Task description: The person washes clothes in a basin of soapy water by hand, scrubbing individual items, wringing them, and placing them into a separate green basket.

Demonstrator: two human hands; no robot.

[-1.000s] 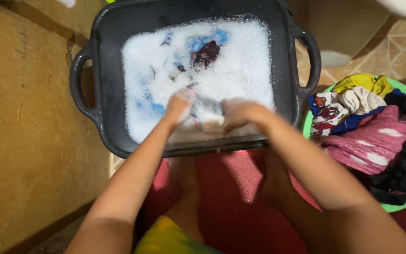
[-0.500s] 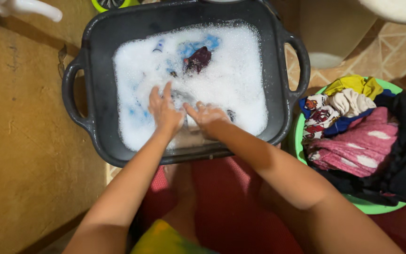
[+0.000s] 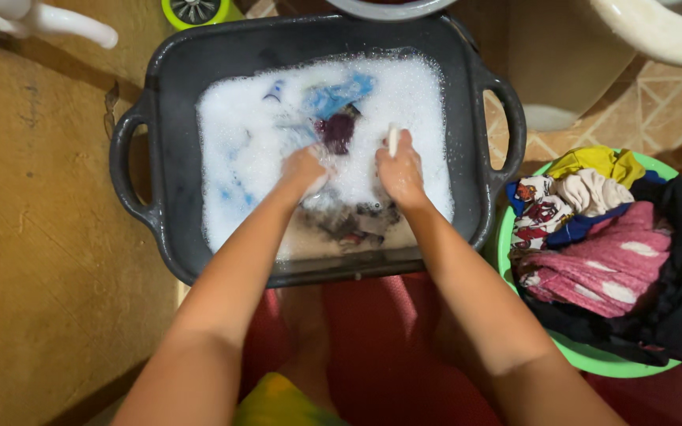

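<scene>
1. Nearest me: my two forearms run from the near edge up into the tub [image 3: 169, 118], a dark rectangular basin with a loop handle on each side, filled with white suds [image 3: 404, 102].
2. Left hand [image 3: 303, 170]: fingers curled shut and sunk into the foam, bunching wet cloth [image 3: 349, 221]. I cannot tell how much of the cloth it has.
3. Right hand [image 3: 401, 172]: closed in a fist around a pale fold of the same cloth, which pokes up above the knuckles. The dark, patterned body of the piece lies between my wrists, by the tub's near wall.
4. Farther in the suds: a maroon piece [image 3: 339, 130] and a blue piece [image 3: 339, 93] break the surface, soaking and not in hand.
5. Right of the tub: a green basin [image 3: 586, 356] heaped with clothes [image 3: 605, 260] that look dry, pink, black, yellow and printed.
6. Progress, as I judge it: one garment is mid-scrub, at least two more wait in the tub, and the heap on the right appears unwashed, so most of the work remains.
7. Far edge: a white tap [image 3: 49, 20] at far left, a pale rim [image 3: 657, 35] at far right.
</scene>
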